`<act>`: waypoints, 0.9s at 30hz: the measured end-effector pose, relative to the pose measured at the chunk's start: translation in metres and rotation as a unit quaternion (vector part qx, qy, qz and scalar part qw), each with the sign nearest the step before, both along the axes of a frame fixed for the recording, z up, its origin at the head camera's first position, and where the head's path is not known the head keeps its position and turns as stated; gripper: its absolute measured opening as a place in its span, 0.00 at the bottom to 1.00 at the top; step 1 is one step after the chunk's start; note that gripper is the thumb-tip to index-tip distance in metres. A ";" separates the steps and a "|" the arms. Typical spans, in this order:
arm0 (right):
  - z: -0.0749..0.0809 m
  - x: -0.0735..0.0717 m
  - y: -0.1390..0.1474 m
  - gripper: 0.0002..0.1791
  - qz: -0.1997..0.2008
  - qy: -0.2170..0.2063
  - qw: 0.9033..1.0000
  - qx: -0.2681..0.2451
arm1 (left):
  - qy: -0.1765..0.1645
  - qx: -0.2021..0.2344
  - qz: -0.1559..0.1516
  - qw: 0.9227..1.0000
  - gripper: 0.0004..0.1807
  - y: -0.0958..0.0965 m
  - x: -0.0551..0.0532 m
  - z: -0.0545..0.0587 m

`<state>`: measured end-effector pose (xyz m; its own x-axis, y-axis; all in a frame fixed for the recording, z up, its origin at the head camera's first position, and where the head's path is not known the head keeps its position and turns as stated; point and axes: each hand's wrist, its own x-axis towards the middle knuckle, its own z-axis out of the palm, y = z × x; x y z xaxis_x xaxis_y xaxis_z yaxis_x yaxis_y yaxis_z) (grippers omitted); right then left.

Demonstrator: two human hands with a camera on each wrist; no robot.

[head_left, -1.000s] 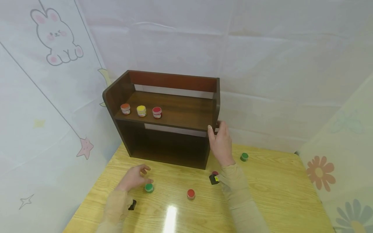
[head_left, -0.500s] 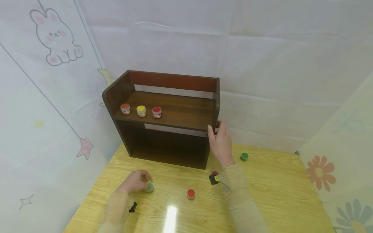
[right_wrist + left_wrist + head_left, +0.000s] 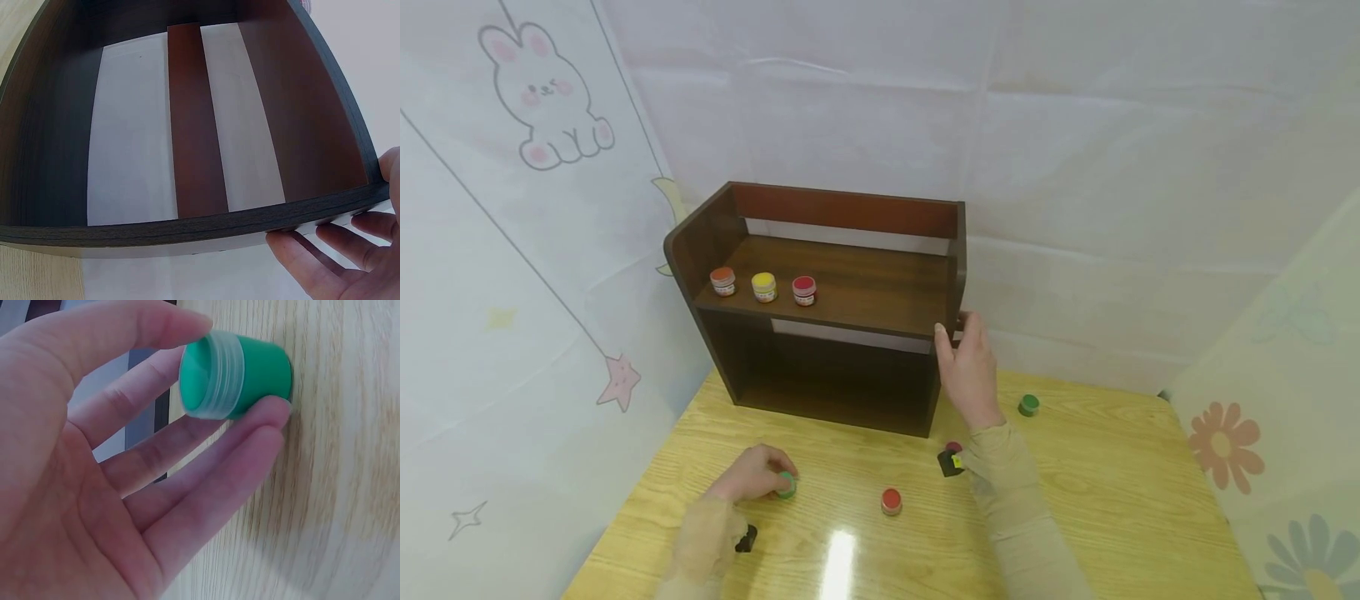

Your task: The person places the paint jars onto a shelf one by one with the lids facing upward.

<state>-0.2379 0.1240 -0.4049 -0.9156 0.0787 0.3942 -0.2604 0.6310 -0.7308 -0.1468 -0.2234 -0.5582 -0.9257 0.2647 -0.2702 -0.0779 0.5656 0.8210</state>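
Observation:
In the head view my left hand [image 3: 754, 474] is low on the table at a small green-lidded paint jar [image 3: 786, 485]. The left wrist view shows the thumb at the clear rim of the green paint jar [image 3: 253, 375] and the fingers along its other side, pinching it close to the wood. My right hand [image 3: 972, 372] grips the right side of a dark brown wooden shelf [image 3: 880, 292]. Its thumb lies over the front edge, and the fingers [image 3: 306, 256] touch the outer face of the side panel in the right wrist view.
On the upper board stand orange [image 3: 723, 282], yellow [image 3: 764, 287] and red [image 3: 804, 291] paint jars. A red jar [image 3: 891, 501], a dark pink jar [image 3: 953, 447] and a dark green jar [image 3: 1029, 405] are on the table [image 3: 1112, 500]. Printed cloth walls surround it.
My left hand has closed from hovering beside the green paint jar to pinching it, and the jar has shifted slightly right. The right hand has stayed on the shelf.

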 end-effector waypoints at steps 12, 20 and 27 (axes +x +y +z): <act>-0.001 0.000 0.000 0.25 0.001 0.008 1.000 -0.002 | 0.023 -0.023 -0.008 0.999 0.09 0.006 -0.001 -0.006; -0.001 -0.001 0.000 0.25 0.001 0.008 1.000 -0.005 | 0.069 -0.071 -0.023 0.995 0.09 0.012 0.000 -0.011; -0.002 -0.001 0.000 0.25 0.000 0.012 1.000 -0.004 | 0.069 -0.085 -0.010 0.994 0.09 0.016 0.001 -0.015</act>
